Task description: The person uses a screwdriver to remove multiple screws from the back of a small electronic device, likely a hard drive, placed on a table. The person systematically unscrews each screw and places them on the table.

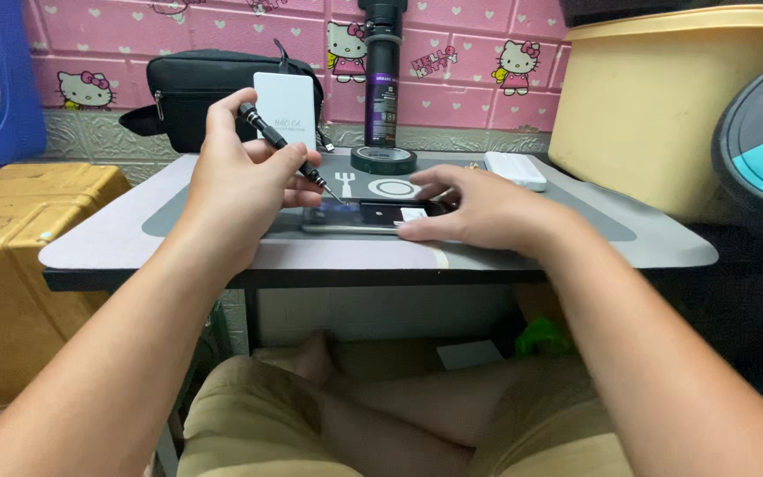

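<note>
L hand (240, 181) fingers pinch screwdriver (286, 147), tip down-right onto phone (373, 215); R hand (479, 210) flat, pressing phone.

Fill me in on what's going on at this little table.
A person sits at a low table. The left hand holds a small black screwdriver, its tip angled down at a dark phone-like device lying flat on the table. The right hand rests on the device's right end and steadies it. Behind them lie a roll of black tape, a white box, a black pouch and a tall dark bottle.
</note>
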